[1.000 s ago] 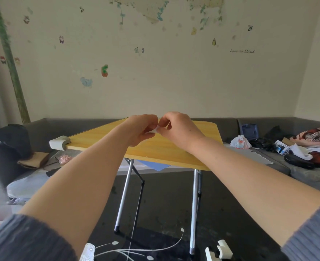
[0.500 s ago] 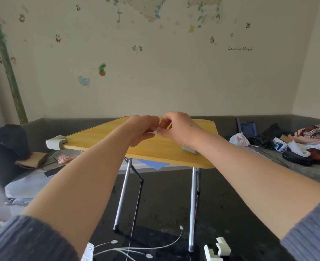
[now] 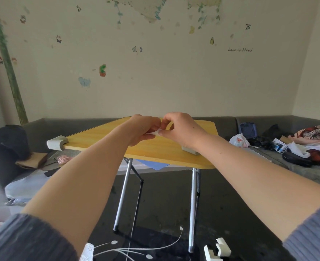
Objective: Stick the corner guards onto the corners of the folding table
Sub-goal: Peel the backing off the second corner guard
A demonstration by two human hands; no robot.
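Both hands, left hand (image 3: 143, 129) and right hand (image 3: 180, 129), pinch one small white piece (image 3: 156, 133) above the folding table (image 3: 155, 151). A corner guard (image 3: 56, 145) caps its near left corner.

One folding table (image 3: 155, 149); four corner guards: fitted (image 3: 56, 143), loose on top (image 3: 188, 149), two below (image 3: 217, 248).

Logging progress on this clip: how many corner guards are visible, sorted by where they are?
Fitted on a table corner: 1
Loose on the tabletop: 1
On the floor: 2
Small white piece pinched between both hands: too hidden to identify
Total: 4
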